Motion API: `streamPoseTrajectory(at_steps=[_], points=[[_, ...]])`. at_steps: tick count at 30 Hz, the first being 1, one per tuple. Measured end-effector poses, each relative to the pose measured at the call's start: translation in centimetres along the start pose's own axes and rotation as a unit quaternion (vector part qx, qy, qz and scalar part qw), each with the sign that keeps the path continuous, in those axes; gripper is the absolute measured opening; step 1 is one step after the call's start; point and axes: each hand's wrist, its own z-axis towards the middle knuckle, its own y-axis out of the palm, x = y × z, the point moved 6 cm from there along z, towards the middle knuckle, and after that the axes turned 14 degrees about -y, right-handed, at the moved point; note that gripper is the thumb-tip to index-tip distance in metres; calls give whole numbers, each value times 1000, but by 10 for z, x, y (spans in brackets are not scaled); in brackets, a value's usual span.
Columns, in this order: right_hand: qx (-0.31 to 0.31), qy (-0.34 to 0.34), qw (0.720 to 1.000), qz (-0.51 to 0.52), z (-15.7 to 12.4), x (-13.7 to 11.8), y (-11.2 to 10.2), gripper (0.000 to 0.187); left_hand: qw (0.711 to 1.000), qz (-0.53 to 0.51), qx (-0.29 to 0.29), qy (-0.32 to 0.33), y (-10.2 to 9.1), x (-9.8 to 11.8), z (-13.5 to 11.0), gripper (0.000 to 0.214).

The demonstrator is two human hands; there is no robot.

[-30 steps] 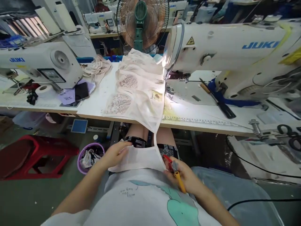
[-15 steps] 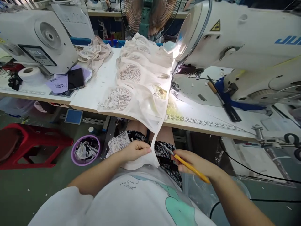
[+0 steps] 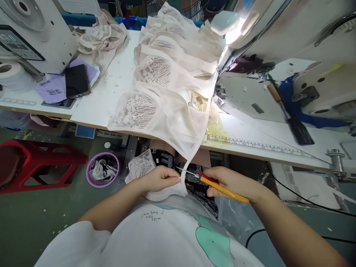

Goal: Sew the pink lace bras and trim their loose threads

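My left hand (image 3: pixel 163 178) pinches the edge of a white lace bra piece (image 3: pixel 140 166) over my lap. From there a narrow white band (image 3: pixel 195 149) curves up to the sewing machine's needle area. My right hand (image 3: pixel 226 180) grips orange-handled scissors (image 3: pixel 222 188), whose blades lie across the band just beside my left fingertips. Whether the blades are parted around the band is hard to make out. Joined to the same band, several cream lace bra pieces (image 3: pixel 151 109) lie in a row on the table, the nearest hanging over its front edge.
A lit sewing machine (image 3: pixel 280 35) stands at the right, with a black-handled tool (image 3: pixel 297 128) beside it. Phone (image 3: pixel 76 81) and paper roll (image 3: pixel 13 76) lie left. Below are a purple bin (image 3: pixel 118 174) and a red stool (image 3: pixel 55 181). A ruler strip (image 3: pixel 256 145) runs along the table's edge.
My right hand has brought the scissors leftward, so the blades now cross the white band. My left hand keeps its pinch. The view has tipped down and closer to the table.
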Motion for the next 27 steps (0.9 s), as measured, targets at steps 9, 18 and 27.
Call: streamPoseTrajectory(at_steps=[9, 18, 27], points=[[324, -57, 923, 198, -21, 7, 12, 43, 984, 136, 78, 84, 6, 36, -6, 13], [395, -109, 856, 315, -11, -11, 21, 24, 951, 175, 93, 238, 12, 72, 6, 8], [467, -33, 864, 188, -23, -6, 18, 20, 925, 209, 212, 237, 8, 78, 9, 12]])
